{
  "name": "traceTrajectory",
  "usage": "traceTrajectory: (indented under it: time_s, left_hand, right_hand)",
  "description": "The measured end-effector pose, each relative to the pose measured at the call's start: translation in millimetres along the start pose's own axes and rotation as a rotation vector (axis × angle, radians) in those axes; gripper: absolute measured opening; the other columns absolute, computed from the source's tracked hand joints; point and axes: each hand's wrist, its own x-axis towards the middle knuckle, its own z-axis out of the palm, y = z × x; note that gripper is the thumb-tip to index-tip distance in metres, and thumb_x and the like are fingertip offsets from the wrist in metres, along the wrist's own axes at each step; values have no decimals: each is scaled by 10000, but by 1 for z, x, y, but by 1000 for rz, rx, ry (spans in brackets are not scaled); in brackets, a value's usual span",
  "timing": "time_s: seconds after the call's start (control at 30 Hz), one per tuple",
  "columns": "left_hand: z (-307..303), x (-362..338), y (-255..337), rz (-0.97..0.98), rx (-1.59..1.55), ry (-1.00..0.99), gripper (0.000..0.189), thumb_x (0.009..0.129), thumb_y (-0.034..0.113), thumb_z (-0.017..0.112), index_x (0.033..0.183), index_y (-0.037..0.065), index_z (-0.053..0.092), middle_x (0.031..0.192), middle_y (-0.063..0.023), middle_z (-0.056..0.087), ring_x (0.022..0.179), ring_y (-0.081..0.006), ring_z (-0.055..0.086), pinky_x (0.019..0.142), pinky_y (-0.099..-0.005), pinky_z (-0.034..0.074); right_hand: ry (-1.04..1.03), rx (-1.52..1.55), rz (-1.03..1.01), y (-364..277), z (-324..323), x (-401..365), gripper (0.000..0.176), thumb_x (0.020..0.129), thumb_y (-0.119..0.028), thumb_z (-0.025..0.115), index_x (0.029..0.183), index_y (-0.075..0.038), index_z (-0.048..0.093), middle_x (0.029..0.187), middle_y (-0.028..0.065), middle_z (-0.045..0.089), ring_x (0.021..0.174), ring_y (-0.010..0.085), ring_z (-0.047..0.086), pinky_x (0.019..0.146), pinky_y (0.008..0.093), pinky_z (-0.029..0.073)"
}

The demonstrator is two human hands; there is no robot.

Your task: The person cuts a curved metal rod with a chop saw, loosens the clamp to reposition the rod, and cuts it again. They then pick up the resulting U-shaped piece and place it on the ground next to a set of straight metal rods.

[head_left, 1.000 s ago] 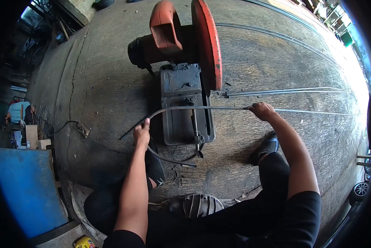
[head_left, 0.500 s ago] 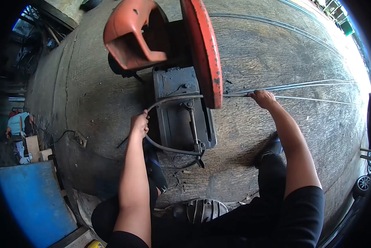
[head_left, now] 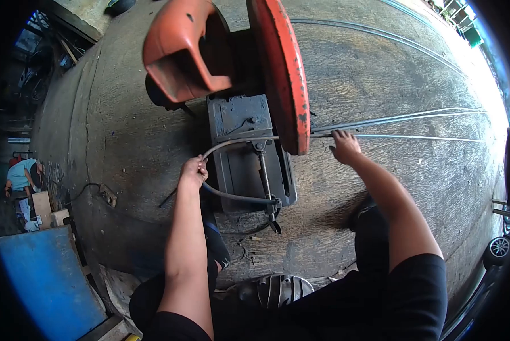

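Observation:
A cut-off saw with a chipped red blade guard (head_left: 286,74) and an orange-red housing (head_left: 172,54) stands over a dark metal base (head_left: 232,167). A long thin metal rod (head_left: 414,137) comes in from the right and passes behind the guard. On the left side of the guard, a curved metal rod (head_left: 232,143) arcs across the base. My left hand (head_left: 193,172) is closed around this curve at its leftmost part. My right hand (head_left: 345,146) lies over the straight rod just right of the guard, fingers on it and thumb below. The blade is hidden.
More long rods (head_left: 402,118) lie beside the held one, and others (head_left: 374,35) stretch across the concrete floor. A ribbed metal casting (head_left: 278,290) sits before me. A blue panel (head_left: 47,273) stands at left. Farther back, another person (head_left: 22,175) bends over. A car wheel (head_left: 498,247) shows at right.
My right hand has shifted slightly left and down along the rod, its fingers looser and more spread. The rod now lies apart from the neighbouring pair. My left hand keeps its grip.

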Motion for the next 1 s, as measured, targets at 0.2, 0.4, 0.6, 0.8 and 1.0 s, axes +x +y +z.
traceTrajectory:
  time_s: [0.2,0.4,0.6,0.8,1.0]
  left_hand:
    - [4,-1,-5,27,11,-1,225,946,216,508,833,24,539,509,67,391,407,-29,354,407,-175,296]
    - [7,-2,-15,33,52,18,244,954,240,497,834,33,541,507,70,387,413,-30,349,411,-173,296]
    - [5,2,-20,23,3,10,230,953,246,501,845,51,557,523,70,405,426,-22,358,424,-166,301]
    - [12,0,-10,-55,-134,-43,202,948,188,497,845,16,525,514,44,399,410,-43,367,401,-170,327]
    - [17,8,-9,-67,-175,-56,221,950,180,486,849,-16,499,492,41,391,381,-52,365,368,-179,321]
  right_hand:
    - [-164,-176,-60,-7,1,32,205,879,-175,520,1043,-62,569,1012,117,638,953,270,629,744,376,512]
    - [-112,-372,-195,6,10,48,123,866,-125,516,901,-107,633,830,64,696,795,214,687,606,329,529]
    - [-125,-383,-260,15,9,48,112,860,-140,512,923,-89,590,796,67,677,756,234,677,594,352,519]
    - [-79,-450,-242,19,11,37,108,848,-142,517,863,-108,619,789,66,674,717,213,671,597,337,507]
    - [-188,-319,92,-30,-1,-15,198,804,-101,578,977,-13,622,885,112,667,827,245,672,651,351,530]
